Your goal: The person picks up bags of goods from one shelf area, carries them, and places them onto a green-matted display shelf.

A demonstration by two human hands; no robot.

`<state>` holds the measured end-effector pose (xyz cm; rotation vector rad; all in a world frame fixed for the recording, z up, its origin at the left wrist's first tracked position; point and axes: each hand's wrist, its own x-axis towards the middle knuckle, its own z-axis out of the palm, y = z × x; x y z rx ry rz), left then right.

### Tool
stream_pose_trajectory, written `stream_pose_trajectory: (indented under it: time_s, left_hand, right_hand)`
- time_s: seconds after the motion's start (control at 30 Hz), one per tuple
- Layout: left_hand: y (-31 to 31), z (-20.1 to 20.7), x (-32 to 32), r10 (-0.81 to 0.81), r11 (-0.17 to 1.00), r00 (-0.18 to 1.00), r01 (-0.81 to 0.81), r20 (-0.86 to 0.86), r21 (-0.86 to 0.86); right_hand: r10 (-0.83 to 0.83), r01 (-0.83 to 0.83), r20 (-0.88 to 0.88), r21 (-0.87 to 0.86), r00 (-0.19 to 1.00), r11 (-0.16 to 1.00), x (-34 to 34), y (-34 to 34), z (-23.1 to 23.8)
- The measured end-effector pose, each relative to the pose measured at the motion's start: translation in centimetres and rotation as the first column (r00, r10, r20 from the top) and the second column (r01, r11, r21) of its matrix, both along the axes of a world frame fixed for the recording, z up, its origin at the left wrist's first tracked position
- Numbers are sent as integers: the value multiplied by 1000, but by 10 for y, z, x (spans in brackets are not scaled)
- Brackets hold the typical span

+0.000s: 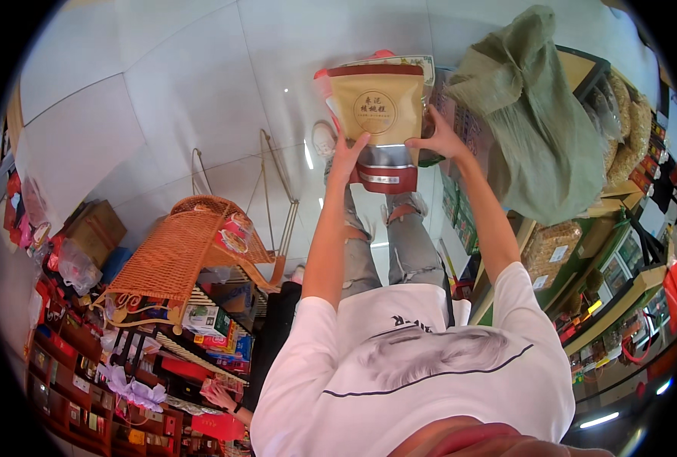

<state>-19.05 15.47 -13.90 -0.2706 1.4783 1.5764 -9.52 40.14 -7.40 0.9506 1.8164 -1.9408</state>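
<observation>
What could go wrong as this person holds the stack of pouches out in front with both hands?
1. The left hand and right hand grip only the lower edges of the tan stand-up paper pouch; the stack could slip.
2. The bulging green woven sack hangs close by the right hand and might be bumped.

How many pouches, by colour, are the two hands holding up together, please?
Tan kraft pouch with a round label: 1
Red pouch behind it, showing at the bottom: 1
Total: 2, though more may be hidden behind.
The left hand and right hand grip the stack from below on either side.
</observation>
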Motion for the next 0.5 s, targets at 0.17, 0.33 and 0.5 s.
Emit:
stream_pose_trajectory:
  time_s: [0.17,0.33,0.5]
  left_hand:
    - [-12,42,6,74,996,993,-68,95,-63]
    - [-22,47,10,71,995,997,-72,-11,-68]
    - [-12,44,7,-24,998,996,18,-86,-68]
  right_hand:
    - [-95,100,51,-110,994,989,14,-29,1]
    - [-3,2,53,15,999,1000,23,-38,-30]
    - [-124,131,81,-94,989,987,30,-43,-43]
